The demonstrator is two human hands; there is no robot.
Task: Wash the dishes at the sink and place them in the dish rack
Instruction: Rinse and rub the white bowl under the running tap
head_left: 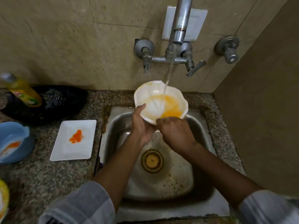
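Both hands (142, 126) (176, 131) gripping white bowl (155, 94) under tap; yellow bottle (24, 92) label apparently unreadable.

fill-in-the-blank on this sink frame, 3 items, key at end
1. Water from the tap falls into the white ____ held by the left hand and right hand.
2. The residue inside it is ____ in colour.
3. The rectangular plate lies on the counter to the ____ of the sink.
Answers: bowl; yellow; left
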